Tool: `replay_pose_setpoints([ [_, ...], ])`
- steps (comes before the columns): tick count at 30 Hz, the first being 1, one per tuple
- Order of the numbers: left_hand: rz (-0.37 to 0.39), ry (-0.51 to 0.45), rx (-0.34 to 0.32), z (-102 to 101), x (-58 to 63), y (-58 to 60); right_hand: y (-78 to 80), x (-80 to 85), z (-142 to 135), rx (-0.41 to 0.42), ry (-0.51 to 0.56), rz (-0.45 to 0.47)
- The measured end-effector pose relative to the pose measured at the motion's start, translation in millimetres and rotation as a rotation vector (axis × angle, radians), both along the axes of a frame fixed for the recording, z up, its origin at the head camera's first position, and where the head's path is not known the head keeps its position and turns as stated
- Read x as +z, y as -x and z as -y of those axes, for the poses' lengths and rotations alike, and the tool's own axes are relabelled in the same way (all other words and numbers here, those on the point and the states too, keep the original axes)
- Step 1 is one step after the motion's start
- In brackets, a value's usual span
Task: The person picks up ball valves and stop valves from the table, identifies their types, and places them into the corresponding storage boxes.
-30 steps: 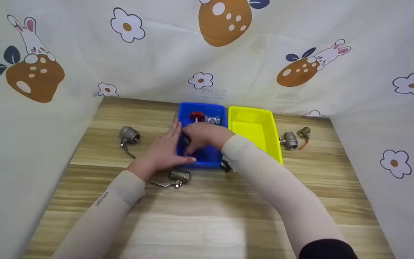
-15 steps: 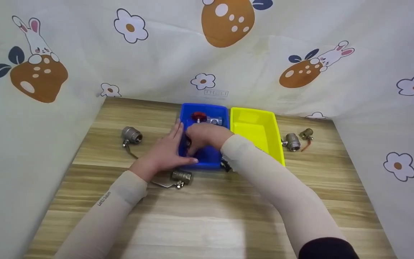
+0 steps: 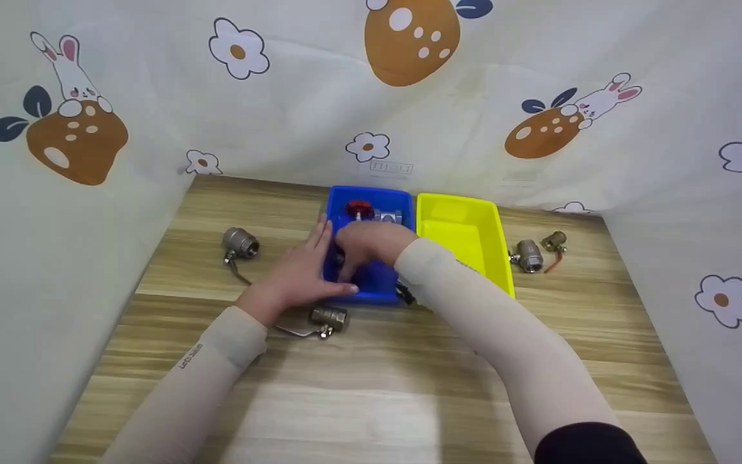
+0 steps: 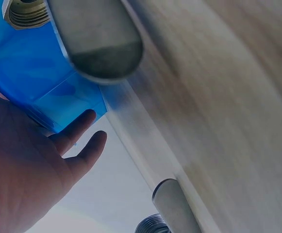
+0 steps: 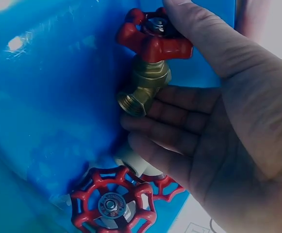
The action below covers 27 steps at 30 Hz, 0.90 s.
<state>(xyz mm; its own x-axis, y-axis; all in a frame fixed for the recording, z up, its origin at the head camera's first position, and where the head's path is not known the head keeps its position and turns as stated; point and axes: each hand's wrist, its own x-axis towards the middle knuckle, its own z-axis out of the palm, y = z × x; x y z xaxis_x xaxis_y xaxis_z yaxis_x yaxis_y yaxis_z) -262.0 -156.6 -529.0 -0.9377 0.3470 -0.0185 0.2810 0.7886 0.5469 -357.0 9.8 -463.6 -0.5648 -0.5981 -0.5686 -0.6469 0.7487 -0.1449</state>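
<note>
My right hand [image 3: 371,241] reaches down into the blue tray [image 3: 371,298]. In the right wrist view it holds a brass valve [image 5: 151,73] with a red handwheel, thumb at the wheel and fingers behind the body. My left hand [image 3: 297,274] lies along the tray's left side, fingers straight against the wall and thumb over the front rim. Farther back in the tray are a valve with a red handwheel [image 3: 359,209] and a grey metal valve [image 3: 389,216]. The right wrist view shows a larger red handwheel [image 5: 111,206] beside a pale fitting [image 5: 133,161].
A yellow tray [image 3: 503,258] stands right of the blue one. Steel ball valves lie at the left [image 3: 241,243], in front of the blue tray [image 3: 329,318], and at the right [image 3: 529,256], near a small brass valve [image 3: 554,241] with a red lever. Patterned cloth walls enclose the table.
The whole head view has drifted slightly to the right. Both hands keep nearly the same places at the blue tray.
</note>
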Motion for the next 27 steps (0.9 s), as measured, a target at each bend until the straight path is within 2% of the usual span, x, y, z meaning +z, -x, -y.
replay_pose_setpoints([
  [9,0.004,0.006,0.003,-0.2,1.2,0.5,1.1,2.6,-2.9,-0.015,-0.003,0.041],
  [15,0.001,0.016,0.012,0.1,0.4,0.3,0.0,2.9,-11.9,-0.012,0.063,0.023],
  [21,0.003,0.004,0.007,0.0,0.2,0.4,-4.0,6.8,-26.6,0.039,0.155,-0.088],
  [27,0.010,0.000,0.011,-1.1,0.2,-0.5,-11.8,19.4,-46.6,0.078,0.313,-0.174],
])
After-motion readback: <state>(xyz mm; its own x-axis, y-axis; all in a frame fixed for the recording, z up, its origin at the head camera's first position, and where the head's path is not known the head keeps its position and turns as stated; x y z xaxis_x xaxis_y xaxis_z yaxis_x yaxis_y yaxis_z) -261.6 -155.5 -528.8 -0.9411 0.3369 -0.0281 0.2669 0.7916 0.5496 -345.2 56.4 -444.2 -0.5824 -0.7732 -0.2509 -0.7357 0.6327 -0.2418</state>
